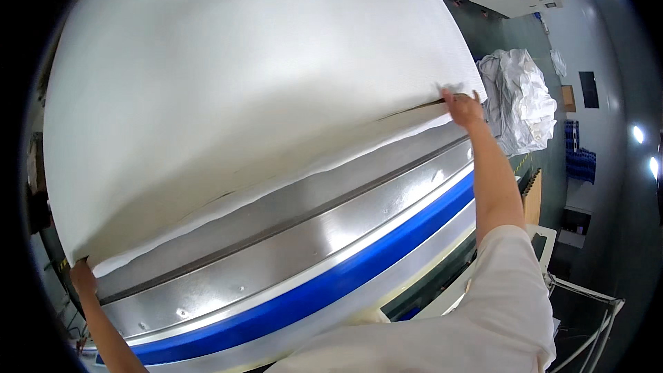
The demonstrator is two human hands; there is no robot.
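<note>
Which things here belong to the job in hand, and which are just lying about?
In use:
- large white sheet
- left hand and right hand, at its near edge
- metal strip along that edge

Apparently lying about:
- crumpled white pile
- blue stack

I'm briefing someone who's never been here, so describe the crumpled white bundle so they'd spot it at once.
Start at the broad, smooth white sheet filling much of the view. Follow its near edge to the person's bare right hand; just beyond lies the crumpled, whitish-grey bundle of thin material. Its rumpled folds set it apart from the flat sheet beside it.
</note>
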